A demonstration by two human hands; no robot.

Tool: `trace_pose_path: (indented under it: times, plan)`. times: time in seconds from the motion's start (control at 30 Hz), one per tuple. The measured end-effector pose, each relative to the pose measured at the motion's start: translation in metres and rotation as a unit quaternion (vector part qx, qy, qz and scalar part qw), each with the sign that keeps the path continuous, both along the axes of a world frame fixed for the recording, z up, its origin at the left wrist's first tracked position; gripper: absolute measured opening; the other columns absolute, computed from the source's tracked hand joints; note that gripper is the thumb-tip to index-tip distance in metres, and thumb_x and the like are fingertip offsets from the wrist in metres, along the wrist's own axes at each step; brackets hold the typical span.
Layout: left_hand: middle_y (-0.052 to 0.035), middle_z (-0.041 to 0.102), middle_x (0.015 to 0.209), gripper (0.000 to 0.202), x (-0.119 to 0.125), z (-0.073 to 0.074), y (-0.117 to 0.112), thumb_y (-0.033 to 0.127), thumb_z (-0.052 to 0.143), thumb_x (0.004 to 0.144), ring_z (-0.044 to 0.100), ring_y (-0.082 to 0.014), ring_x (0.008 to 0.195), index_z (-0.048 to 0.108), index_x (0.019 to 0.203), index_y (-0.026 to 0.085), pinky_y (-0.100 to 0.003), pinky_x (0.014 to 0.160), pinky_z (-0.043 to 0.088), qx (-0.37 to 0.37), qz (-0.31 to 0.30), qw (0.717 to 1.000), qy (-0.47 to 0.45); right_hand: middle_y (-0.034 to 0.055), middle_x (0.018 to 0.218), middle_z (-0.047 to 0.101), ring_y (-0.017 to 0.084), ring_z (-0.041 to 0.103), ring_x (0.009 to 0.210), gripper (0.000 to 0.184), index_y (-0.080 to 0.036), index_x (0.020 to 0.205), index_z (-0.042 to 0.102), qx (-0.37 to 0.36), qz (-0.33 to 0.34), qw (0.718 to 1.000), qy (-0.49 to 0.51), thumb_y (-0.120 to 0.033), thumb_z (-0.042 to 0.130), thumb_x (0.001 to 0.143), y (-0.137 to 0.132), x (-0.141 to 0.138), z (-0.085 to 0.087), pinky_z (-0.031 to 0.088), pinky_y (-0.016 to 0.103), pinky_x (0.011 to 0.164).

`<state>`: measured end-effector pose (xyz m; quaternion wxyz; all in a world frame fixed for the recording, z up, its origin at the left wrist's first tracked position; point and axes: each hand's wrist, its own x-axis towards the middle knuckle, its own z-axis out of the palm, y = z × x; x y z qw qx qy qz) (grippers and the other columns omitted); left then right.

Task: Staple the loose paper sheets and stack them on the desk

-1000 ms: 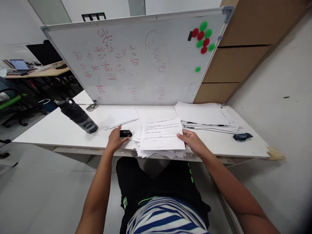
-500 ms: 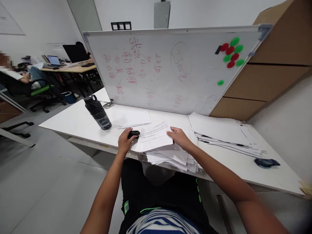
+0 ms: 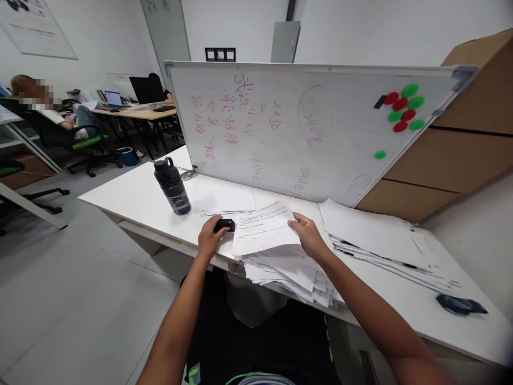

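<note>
My left hand (image 3: pixel 209 235) is closed round a small black stapler (image 3: pixel 225 225) on the table, its front end pointing at the paper. In my right hand (image 3: pixel 306 231), thumb and fingers pinch the right edge of a printed sheet of paper (image 3: pixel 264 230). The sheet is slightly curved, and its left edge lies close to the stapler; whether they touch I cannot tell. Below the sheet, an uneven stack of papers (image 3: pixel 292 272) sits at the table's front edge. Behind the stapler lie flat white sheets (image 3: pixel 230 200).
A dark water bottle (image 3: pixel 173 187) stands at the left on the white table (image 3: pixel 120 195). A whiteboard (image 3: pixel 272 128) with red writing leans behind. More paper piles (image 3: pixel 372 235) and a dark blue item (image 3: pixel 460 305) lie right, near cardboard boxes (image 3: pixel 473 155). A seated person (image 3: pixel 60 115) is far left.
The view has shifted, so everything appears a little lower and further right. The sheet is still in my right hand, and my left hand stays on the stapler.
</note>
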<state>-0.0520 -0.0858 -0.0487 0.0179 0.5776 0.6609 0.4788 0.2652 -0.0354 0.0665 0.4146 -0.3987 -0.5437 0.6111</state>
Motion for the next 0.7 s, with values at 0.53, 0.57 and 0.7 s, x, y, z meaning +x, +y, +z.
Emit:
trace_pose_path:
  times: [0.53, 0.57, 0.7]
  plan:
    - [-0.0087, 0.063, 0.127, 0.043, 0.005, 0.004, -0.005, 0.040, 0.065, 0.085, 0.055, -0.0264, 0.122, 0.059, 0.124, 0.024, -0.044, 0.107, 0.042, -0.001, 0.046, 0.999, 0.014, 0.0089, 0.114, 0.073, 0.027, 0.070, 0.098, 0.053, -0.022, 0.130, 0.060, 0.032, 0.000, 0.999, 0.004, -0.042, 0.065, 0.081, 0.009, -0.008, -0.013, 0.055, 0.037, 0.080]
    - [-0.0092, 0.063, 0.127, 0.043, 0.006, 0.004, -0.005, 0.040, 0.064, 0.085, 0.055, -0.0269, 0.122, 0.059, 0.125, 0.024, -0.045, 0.107, 0.042, -0.003, 0.049, 0.999, 0.016, 0.0089, 0.114, 0.073, 0.028, 0.070, 0.098, 0.054, -0.022, 0.130, 0.060, 0.036, -0.003, 0.999, 0.000, -0.042, 0.065, 0.081, 0.010, -0.008, -0.016, 0.055, 0.037, 0.080]
    - [-0.0096, 0.063, 0.128, 0.045, 0.006, 0.004, -0.006, 0.043, 0.065, 0.085, 0.054, -0.0280, 0.123, 0.059, 0.125, 0.024, -0.046, 0.108, 0.040, -0.009, 0.039, 0.998, 0.043, 0.0095, 0.110, 0.074, 0.028, 0.070, 0.095, 0.061, -0.021, 0.137, 0.054, 0.040, 0.013, 0.999, -0.023, -0.047, 0.062, 0.082, 0.015, -0.008, -0.026, 0.056, 0.039, 0.079]
